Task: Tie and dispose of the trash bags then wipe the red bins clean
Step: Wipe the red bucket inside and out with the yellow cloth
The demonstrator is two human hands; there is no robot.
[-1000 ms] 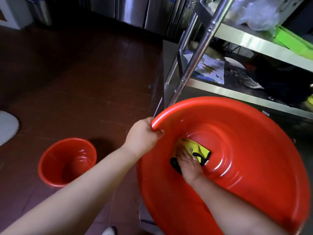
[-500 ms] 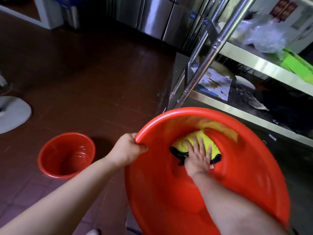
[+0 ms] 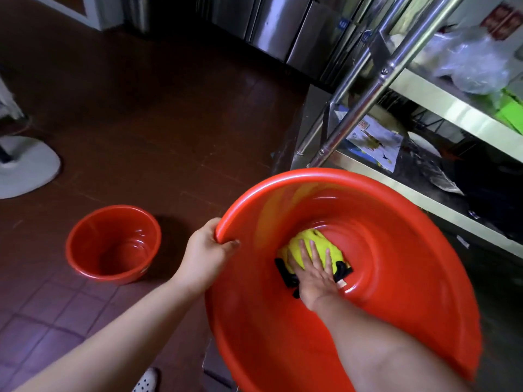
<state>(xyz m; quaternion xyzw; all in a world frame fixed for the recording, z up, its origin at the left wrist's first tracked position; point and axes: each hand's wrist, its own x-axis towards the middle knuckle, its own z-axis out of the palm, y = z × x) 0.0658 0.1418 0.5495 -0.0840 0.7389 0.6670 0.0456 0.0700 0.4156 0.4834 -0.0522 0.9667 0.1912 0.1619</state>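
Note:
A large red bin (image 3: 396,222) is tilted toward me, its mouth facing up and left. My left hand (image 3: 208,251) grips its rim at the left side, thumb inside the lip. Deep inside, my right hand (image 3: 314,271) lies flat with straight, spread fingers, pressing a yellow cloth with black edging (image 3: 308,247) against the bin's bottom. A second, smaller red bin (image 3: 85,261) stands upright and empty on the floor to the left.
A steel shelf rack (image 3: 373,80) stands right behind the big bin, with papers, a clear plastic bag (image 3: 469,63) and green items on it. Steel cabinets line the back. A white round fan base (image 3: 25,165) sits far left on the brown tiled floor.
My right hand went from curled on the cloth to flat with spread fingers, sliding the cloth across the bin's bottom. The bin tipped and shifted slightly; my left hand kept its hold on the rim.

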